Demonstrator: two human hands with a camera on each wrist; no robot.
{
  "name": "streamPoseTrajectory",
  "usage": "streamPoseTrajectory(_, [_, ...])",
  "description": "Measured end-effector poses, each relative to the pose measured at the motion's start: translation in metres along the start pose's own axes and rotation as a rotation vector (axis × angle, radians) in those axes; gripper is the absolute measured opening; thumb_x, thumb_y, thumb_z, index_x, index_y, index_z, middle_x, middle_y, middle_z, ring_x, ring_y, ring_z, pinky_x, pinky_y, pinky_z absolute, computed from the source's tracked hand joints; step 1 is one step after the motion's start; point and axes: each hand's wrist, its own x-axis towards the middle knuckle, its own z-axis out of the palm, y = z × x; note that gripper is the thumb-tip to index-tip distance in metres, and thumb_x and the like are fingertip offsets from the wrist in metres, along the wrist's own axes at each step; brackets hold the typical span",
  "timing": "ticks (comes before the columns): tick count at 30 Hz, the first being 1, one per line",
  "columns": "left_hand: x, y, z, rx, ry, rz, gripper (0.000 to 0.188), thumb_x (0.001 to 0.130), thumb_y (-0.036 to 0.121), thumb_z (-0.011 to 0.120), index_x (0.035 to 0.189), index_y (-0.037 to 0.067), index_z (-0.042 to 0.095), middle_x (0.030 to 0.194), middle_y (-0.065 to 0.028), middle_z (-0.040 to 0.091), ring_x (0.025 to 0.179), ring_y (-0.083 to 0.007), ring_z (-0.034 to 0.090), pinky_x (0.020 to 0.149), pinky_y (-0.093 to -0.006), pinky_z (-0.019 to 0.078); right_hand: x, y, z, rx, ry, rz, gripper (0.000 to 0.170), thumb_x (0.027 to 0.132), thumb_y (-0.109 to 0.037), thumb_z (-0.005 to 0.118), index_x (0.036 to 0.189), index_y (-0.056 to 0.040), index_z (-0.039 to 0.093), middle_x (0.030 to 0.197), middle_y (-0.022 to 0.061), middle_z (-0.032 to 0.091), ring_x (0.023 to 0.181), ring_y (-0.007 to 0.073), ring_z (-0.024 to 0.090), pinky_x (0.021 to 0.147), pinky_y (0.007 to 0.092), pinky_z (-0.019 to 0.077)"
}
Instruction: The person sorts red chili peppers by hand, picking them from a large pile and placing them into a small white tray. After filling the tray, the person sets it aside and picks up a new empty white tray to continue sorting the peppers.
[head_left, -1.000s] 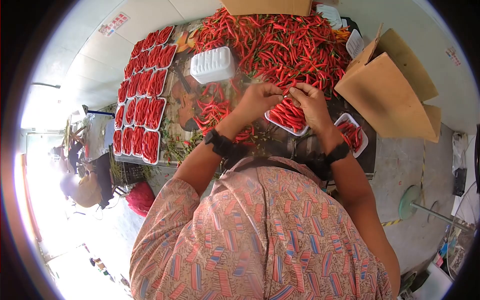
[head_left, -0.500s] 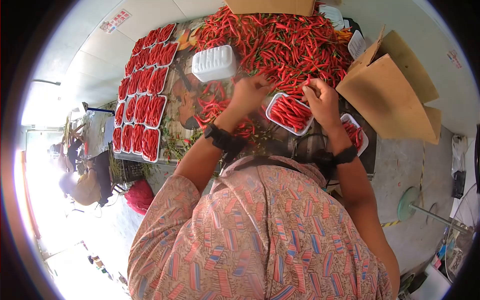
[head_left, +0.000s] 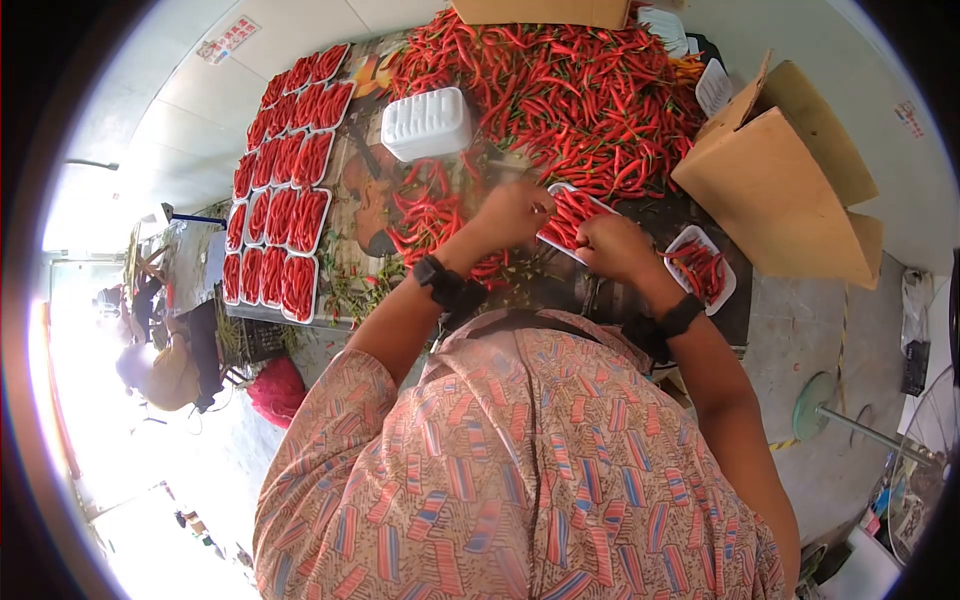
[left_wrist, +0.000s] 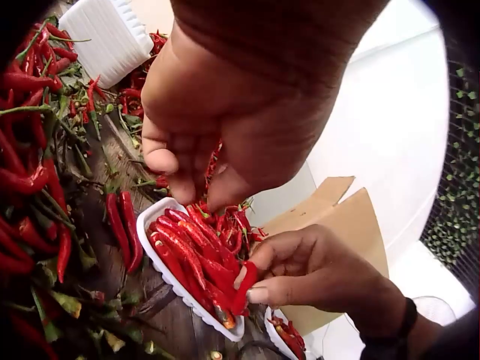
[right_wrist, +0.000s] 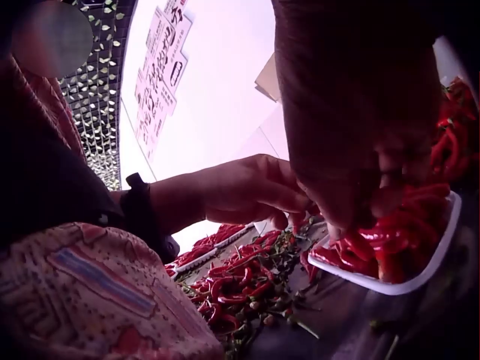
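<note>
Pinches a red chilli (left_wrist: 245, 283) over the white tray (right_wrist: 390, 287) with the right hand (left_wrist: 322, 271); curls the left hand (left_wrist: 232, 112) nearby, partly hidden, blurred from above; cannot tell whether gripping anything.

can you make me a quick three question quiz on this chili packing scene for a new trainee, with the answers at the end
1. True or false: in the head view, the large open cardboard box stands to the right of the loose chili heap.

2. What colour is the pinched chili in the right hand? a) yellow b) red c) white

3. Fill the gap: in the head view, the packed chilies in rows lie to the ___ of the loose chili heap.

Key: 1 true; 2 b; 3 left
</note>
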Motion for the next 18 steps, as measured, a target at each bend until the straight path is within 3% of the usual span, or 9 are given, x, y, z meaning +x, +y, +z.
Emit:
streamPoseTrajectory(4, [0.001,-0.006,0.008,-0.060,-0.036,0.084,0.009,0.068,0.010,0.061,0.076,0.006,0.064,0.075,-0.0150,0.062,0.070,-0.0310,0.062,0.064,-0.0398,0.0479,0.000,-0.005,0.000,-0.039,-0.006,-0.019,0.016,0.070,-0.021,0.070,0.075,-0.0064,0.064,0.074,0.0153,0.063,0.075,0.0346,0.061,0.066,0.0448,0.0474])
streamPoseTrajectory(6, [0.003,-0.009,0.015,0.070,-0.043,0.241,0.009,0.068,0.011,0.060,0.075,0.006,0.063,0.070,-0.0155,0.061,0.067,-0.0332,0.060,0.062,-0.0413,0.0472,0.000,-0.015,-0.009,-0.050,0.011,-0.026,0.017,0.069,-0.022,0.071,0.074,-0.0068,0.064,0.074,0.0156,0.063,0.075,0.0348,0.061,0.066,0.0450,0.0476])
streamPoseTrajectory(8, [0.004,-0.008,0.020,0.114,-0.044,0.283,0.009,0.068,0.011,0.060,0.074,0.006,0.063,0.070,-0.0155,0.060,0.067,-0.0339,0.059,0.062,-0.0418,0.0470,0.001,-0.034,-0.027,-0.074,-0.146,0.114,0.031,0.069,-0.018,0.067,0.098,-0.0102,0.064,0.107,0.0109,0.062,0.104,0.0275,0.057,0.085,0.0386,0.0477])
streamPoseTrajectory(9, [0.004,-0.008,0.022,0.158,-0.045,0.324,0.009,0.068,0.011,0.059,0.074,0.006,0.063,0.070,-0.0155,0.060,0.067,-0.0346,0.059,0.062,-0.0424,0.0468,0.001,-0.035,-0.028,-0.074,-0.147,0.114,0.031,0.069,-0.018,0.067,0.098,-0.0102,0.064,0.107,0.0109,0.062,0.104,0.0275,0.057,0.085,0.0386,0.0477])
streamPoseTrajectory(11, [0.005,-0.009,0.023,0.194,-0.107,0.290,0.010,0.071,0.015,0.061,0.079,0.010,0.066,0.075,-0.0132,0.062,0.072,-0.0315,0.061,0.067,-0.0403,0.0486,0.001,-0.036,-0.028,-0.061,-0.155,0.157,0.046,0.070,-0.018,0.068,0.114,-0.0114,0.057,0.122,0.0114,0.055,0.108,0.0279,0.055,0.088,0.0384,0.0470])
streamPoseTrajectory(12, [0.006,-0.009,0.024,0.231,-0.168,0.257,0.011,0.075,0.018,0.064,0.083,0.014,0.070,0.080,-0.0108,0.065,0.076,-0.0285,0.063,0.072,-0.0382,0.0505,0.001,-0.034,-0.026,-0.061,-0.155,0.157,0.046,0.070,-0.018,0.068,0.114,-0.0114,0.057,0.122,0.0114,0.055,0.108,0.0279,0.055,0.088,0.0384,0.0470])
streamPoseTrajectory(18, [0.008,-0.010,0.031,0.226,-0.207,0.277,0.011,0.075,0.019,0.063,0.083,0.013,0.069,0.077,-0.0107,0.065,0.074,-0.0292,0.063,0.070,-0.0389,0.0504,0.000,-0.026,-0.018,-0.119,-0.109,0.160,0.047,0.072,-0.023,0.068,0.115,-0.0095,0.057,0.123,0.0126,0.055,0.105,0.0291,0.057,0.085,0.0395,0.0486])
